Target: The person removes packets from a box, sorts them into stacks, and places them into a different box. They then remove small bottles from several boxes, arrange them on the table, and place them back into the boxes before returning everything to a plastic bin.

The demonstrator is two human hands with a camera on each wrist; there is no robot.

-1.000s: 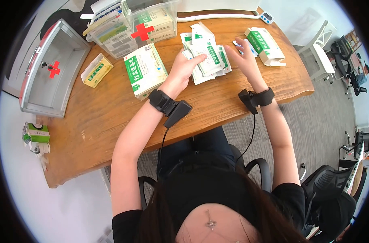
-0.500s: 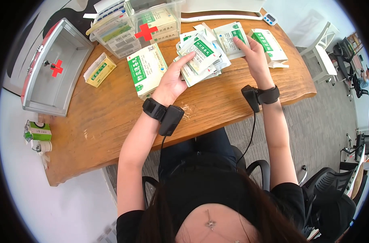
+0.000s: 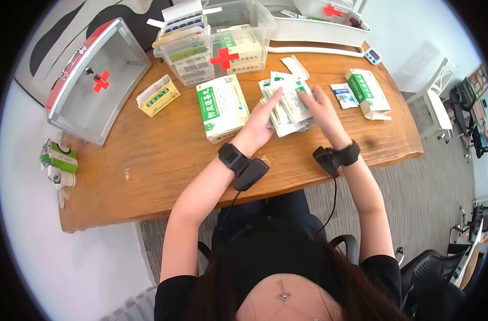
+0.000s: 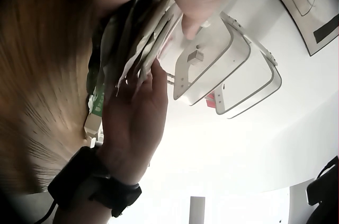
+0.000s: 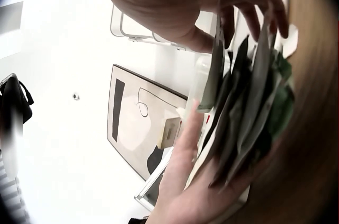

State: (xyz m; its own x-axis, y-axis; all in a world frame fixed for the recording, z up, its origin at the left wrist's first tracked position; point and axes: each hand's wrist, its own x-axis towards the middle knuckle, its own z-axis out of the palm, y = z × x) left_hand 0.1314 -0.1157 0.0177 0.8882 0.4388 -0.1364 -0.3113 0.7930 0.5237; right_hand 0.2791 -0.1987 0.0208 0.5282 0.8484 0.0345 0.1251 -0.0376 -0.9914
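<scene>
In the head view a stack of white and green sachets (image 3: pixel 288 109) is held between both hands above the wooden table. The left hand (image 3: pixel 261 122) grips it from the left, thumb over the top. On the stack's right side the right hand (image 3: pixel 324 113) pinches sachets with its thumb on the face. The right wrist view shows several sachets (image 5: pixel 259 86) fanned on edge, with the left hand (image 5: pixel 198 192) below and the right hand (image 5: pixel 212 1) above. Sachets (image 4: pixel 143 44) also appear edge-on in the left wrist view, between the two hands.
A large green-white box (image 3: pixel 222 107) lies left of the hands, a small yellow box (image 3: pixel 158 96) beyond it. An open green-white box (image 3: pixel 368 93) and a blue-white packet (image 3: pixel 344 96) are at right. Behind stand a clear bin (image 3: pixel 252 67) and a red-cross case (image 3: pixel 127 69).
The right hand drew some sachets off to the right, then came back against the stack by the left hand. The head view has shifted, so the table sits lower and more shows behind it.
</scene>
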